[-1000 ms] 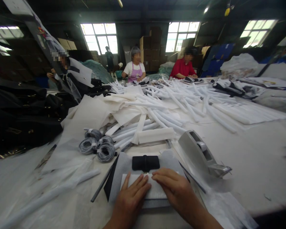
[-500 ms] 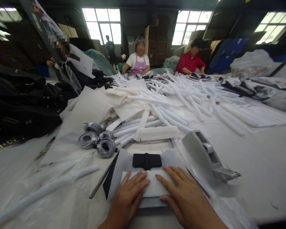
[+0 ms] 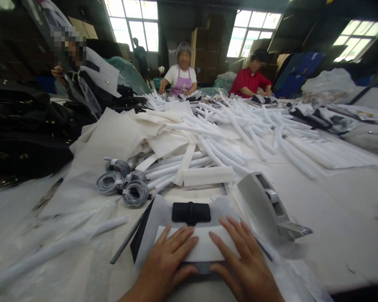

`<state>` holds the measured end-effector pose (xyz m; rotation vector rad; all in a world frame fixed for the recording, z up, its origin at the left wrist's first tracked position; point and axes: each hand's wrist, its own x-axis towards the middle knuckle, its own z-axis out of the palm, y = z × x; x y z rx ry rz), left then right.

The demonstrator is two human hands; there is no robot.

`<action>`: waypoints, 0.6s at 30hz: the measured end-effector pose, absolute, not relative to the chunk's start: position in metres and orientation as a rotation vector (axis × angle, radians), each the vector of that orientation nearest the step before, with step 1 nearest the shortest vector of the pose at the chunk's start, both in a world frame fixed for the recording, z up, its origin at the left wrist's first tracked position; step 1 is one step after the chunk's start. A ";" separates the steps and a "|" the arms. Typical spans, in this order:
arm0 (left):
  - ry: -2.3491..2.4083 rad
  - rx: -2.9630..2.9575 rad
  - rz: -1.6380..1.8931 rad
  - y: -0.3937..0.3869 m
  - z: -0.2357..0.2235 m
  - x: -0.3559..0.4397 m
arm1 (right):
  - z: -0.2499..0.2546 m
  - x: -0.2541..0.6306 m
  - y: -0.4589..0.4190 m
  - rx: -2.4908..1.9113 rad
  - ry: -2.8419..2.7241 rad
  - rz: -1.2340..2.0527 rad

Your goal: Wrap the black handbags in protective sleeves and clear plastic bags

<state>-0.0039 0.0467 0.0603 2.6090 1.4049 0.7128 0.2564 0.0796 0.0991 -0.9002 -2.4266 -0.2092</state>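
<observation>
A white foam sheet (image 3: 204,247) lies flat across the lower part of a black bag (image 3: 138,241), whose front is covered with grey wrapping (image 3: 160,209). Above the sheet a black strap-like flap (image 3: 191,212) with a small metal piece shows uncovered. On the sheet's left half rests my left hand (image 3: 166,258), palm down, fingers stretched. My right hand (image 3: 242,256) is over its right end with fingers spread wide; whether every fingertip touches I cannot tell. Neither hand grasps anything.
A grey tape dispenser (image 3: 264,201) stands right of the bag. Coiled straps in plastic (image 3: 135,193) lie at left, before heaped white paper (image 3: 113,134) and foam tubes (image 3: 229,121). Black bags (image 3: 22,130) fill the left side. Two co-workers (image 3: 181,79) sit across the table; another person is at left.
My right hand has gone from closed-together fingers near the sheet's middle to spread fingers farther right. My left hand stays on the sheet, its thumb now farther out. The view has tilted down.
</observation>
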 end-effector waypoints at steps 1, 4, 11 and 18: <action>1.410 2.601 0.723 0.046 0.058 -0.004 | 0.100 0.256 0.074 -0.761 -2.412 -0.258; 1.440 2.532 0.713 0.045 0.057 -0.004 | 0.103 0.256 0.058 -0.450 -2.471 -0.252; 1.479 2.478 0.649 0.043 0.071 0.000 | 0.069 0.264 0.039 -0.634 -2.499 -0.220; 1.506 2.550 0.664 0.046 0.076 0.010 | 0.031 0.268 0.028 -0.716 -2.477 -0.198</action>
